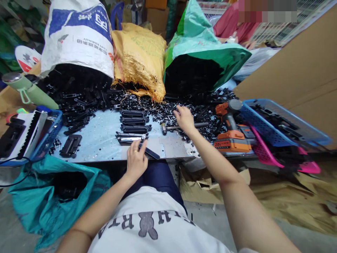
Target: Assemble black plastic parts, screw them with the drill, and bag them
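My left hand (137, 158) is at the front edge of the table, its fingers closed on a black bar-shaped part (152, 153). Just beyond it lies the nearest of several black assembled parts (129, 137), stacked in a row away from me. My right hand (184, 118) reaches over a pile of small black parts and screws (168, 114). Its fingers are bent toward the pile, and whether anything is between them is too small to tell. A hammer (164, 129) lies below that hand, its handle running right under the wrist.
An orange cordless drill (231, 131) stands right of my right forearm, beside blue (279, 131) and pink baskets (263, 153). White (79, 38), yellow (139, 56) and green sacks (195, 38) line the back. A blue basket (54, 133) and green bottle (34, 91) are left. Another person's sleeve (229, 26) shows behind.
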Available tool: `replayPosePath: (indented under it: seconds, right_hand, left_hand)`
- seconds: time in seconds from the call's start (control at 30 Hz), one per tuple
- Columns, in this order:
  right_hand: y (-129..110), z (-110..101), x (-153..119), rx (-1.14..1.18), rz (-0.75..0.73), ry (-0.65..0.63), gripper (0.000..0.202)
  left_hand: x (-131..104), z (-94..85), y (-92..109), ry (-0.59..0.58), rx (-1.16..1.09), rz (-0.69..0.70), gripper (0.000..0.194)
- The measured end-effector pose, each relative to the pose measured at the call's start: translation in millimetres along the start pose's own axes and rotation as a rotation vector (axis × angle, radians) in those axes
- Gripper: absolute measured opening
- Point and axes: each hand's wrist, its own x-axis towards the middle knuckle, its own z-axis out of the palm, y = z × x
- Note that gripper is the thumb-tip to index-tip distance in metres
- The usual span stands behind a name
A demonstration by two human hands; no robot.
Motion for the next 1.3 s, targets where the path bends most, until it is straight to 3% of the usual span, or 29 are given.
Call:
replayPosePath:
  seconds: [0.07,0.13,0.2,0.3,0.4,0.5,0.57,0.63,0.7,0.73,0.77,0.8,0.87,0.9,0.97,1.03,1.1,1.17,1.3]
  right_hand:
    - [23.9,-11.6,39.5,-0.178,0.073,0.086,0.052]
    - [40.7,-18.4,70.4,-0.339,0.061,0.119,0.051]
    - [51.4,-20.6,92.6,-0.469,-0.013,0.104,0.05]
    - [60.5,-22.5,113.6,-0.573,-0.128,0.005,0.045]
    - [64.6,-33.7,119.2,-0.551,-0.124,-0.051,0.042]
    - [60.7,-53.8,98.2,-0.408,-0.092,0.097,0.041]
    - [50.1,-63.3,64.6,-0.233,-0.138,0.26,0.043]
    - [32.8,-62.7,17.4,0.02,-0.195,0.393,0.044]
    - [12.5,-51.8,-36.0,0.35,-0.187,0.533,0.046]
    - [3.1,-44.1,-61.5,0.521,-0.179,0.538,0.047]
    - [-5.0,-36.3,-84.4,0.683,-0.176,0.463,0.047]
    - [-11.4,-29.5,-103.5,0.833,-0.201,0.289,0.049]
    - [-18.7,-21.2,-127.8,1.066,-0.232,-0.198,0.063]
    - [-20.2,-19.9,-133.1,1.154,-0.204,-0.457,0.073]
    - [-20.4,-21.3,-133.7,1.207,-0.063,-0.914,0.089]
    - [-19.3,-24.7,-128.0,1.057,0.065,-1.172,0.086]
    - [-17.8,-27.2,-123.1,0.765,0.012,-1.169,0.073]
    - [-16.1,-27.7,-121.4,0.477,-0.15,-1.002,0.064]
    - [-12.5,-19.4,-122.8,0.092,-0.325,-0.843,0.063]
  left_hand:
    - [10.5,-1.9,-1.8,-0.171,0.112,0.26,0.049]
    - [22.1,-0.4,-2.5,-0.311,0.159,0.394,0.043]
    - [31.6,1.5,-2.9,-0.363,0.211,0.421,0.038]
    - [40.0,0.1,-6.4,-0.34,0.299,0.386,0.034]
    - [42.7,-4.9,-16.2,-0.34,0.338,0.332,0.034]
    - [42.3,-7.3,-24.7,-0.38,0.262,0.272,0.033]
    - [44.3,-6.7,-24.3,-0.372,0.048,0.163,0.033]
    - [51.4,-5.4,-18.3,-0.334,-0.334,-0.053,0.047]
    - [62.7,-4.2,-9.6,-0.311,-0.83,-0.353,0.061]
    - [68.6,-3.7,-5.4,-0.312,-1.069,-0.508,0.065]
    - [73.4,-3.1,-1.6,-0.312,-1.258,-0.642,0.067]
    - [76.5,-2.5,1.6,-0.298,-1.378,-0.745,0.068]
    - [75.5,-0.6,6.9,-0.23,-1.423,-0.79,0.064]
    - [71.5,0.4,9.0,-0.188,-1.375,-0.733,0.06]
    - [59.2,1.9,11.8,-0.148,-1.246,-0.484,0.054]
    - [47.3,1.8,10.5,-0.171,-1.11,-0.205,0.049]
    - [41.3,-0.1,3.0,-0.179,-0.92,-0.04,0.047]
    - [42.1,-2.1,-8.8,-0.23,-0.625,0.044,0.044]
    - [50.5,0.8,-25.9,-0.561,0.0,0.232,0.033]
